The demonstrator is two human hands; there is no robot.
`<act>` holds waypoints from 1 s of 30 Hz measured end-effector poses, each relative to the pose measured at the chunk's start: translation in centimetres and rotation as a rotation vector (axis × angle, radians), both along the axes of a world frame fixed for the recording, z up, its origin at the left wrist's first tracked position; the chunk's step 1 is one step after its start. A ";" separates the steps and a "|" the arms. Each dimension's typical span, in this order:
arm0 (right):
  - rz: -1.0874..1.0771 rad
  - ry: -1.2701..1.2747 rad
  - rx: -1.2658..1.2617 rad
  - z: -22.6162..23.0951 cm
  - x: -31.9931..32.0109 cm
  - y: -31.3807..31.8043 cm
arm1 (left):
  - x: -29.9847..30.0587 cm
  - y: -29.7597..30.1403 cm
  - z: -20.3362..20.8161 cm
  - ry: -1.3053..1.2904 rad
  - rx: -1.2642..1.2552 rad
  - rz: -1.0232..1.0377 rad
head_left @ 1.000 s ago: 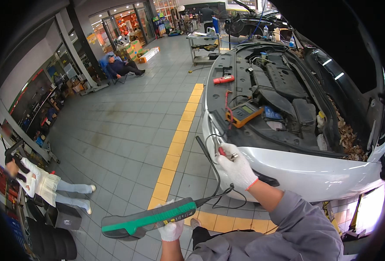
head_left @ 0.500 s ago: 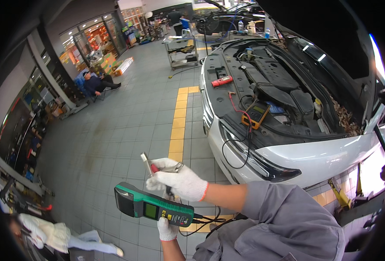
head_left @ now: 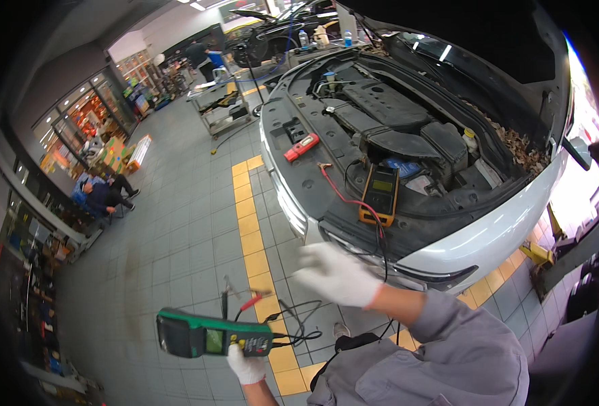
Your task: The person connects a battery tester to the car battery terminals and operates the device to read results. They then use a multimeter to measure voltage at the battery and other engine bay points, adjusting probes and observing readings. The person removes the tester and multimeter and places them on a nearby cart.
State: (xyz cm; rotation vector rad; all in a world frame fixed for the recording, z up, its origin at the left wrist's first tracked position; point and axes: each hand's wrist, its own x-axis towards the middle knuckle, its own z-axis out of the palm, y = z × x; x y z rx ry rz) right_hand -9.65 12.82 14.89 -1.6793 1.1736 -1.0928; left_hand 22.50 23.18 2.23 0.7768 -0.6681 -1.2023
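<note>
My left hand (head_left: 246,365), in a white glove, grips a green and black handheld battery tester (head_left: 215,336) with a small greenish screen. Dark cables loop from the tester's right end. Just beyond its upper edge are a red-handled clamp (head_left: 250,300) and a black-handled clamp (head_left: 225,296); what holds them there is hidden. My right hand (head_left: 340,274), also in a white glove, is lifted near the front of the white car (head_left: 475,237). Motion blurs its fingers, and nothing shows in them.
On the car's open engine bay lie an orange-framed meter (head_left: 379,196) with a red lead (head_left: 347,198) and a red handheld device (head_left: 302,147). A tool cart (head_left: 225,115) stands beyond. One person (head_left: 106,195) sits at the left; another (head_left: 199,57) stands far back.
My right hand has left the clamps and moved right, toward the car. The clamps now stay beside the tester, still in my left hand. The view has turned toward the car.
</note>
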 end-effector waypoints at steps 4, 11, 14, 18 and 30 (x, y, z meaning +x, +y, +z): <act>-0.821 0.067 0.195 -3.7 -12.1 -1.7 | 3.7 -5.0 1.5 -0.025 0.007 0.210; -0.798 0.072 0.430 -5.9 -13.9 -5.3 | 9.2 -14.8 2.5 -0.016 0.073 0.333; -0.905 0.293 0.508 -5.4 -11.8 -8.7 | 10.3 -19.6 3.0 -0.010 0.055 0.327; -1.064 -0.008 0.582 -6.0 -11.4 -10.5 | 12.5 -25.1 3.2 -0.005 0.066 0.297; -1.279 -0.942 0.418 -7.8 -7.1 -15.7 | 29.5 -43.7 -0.4 0.308 0.033 0.101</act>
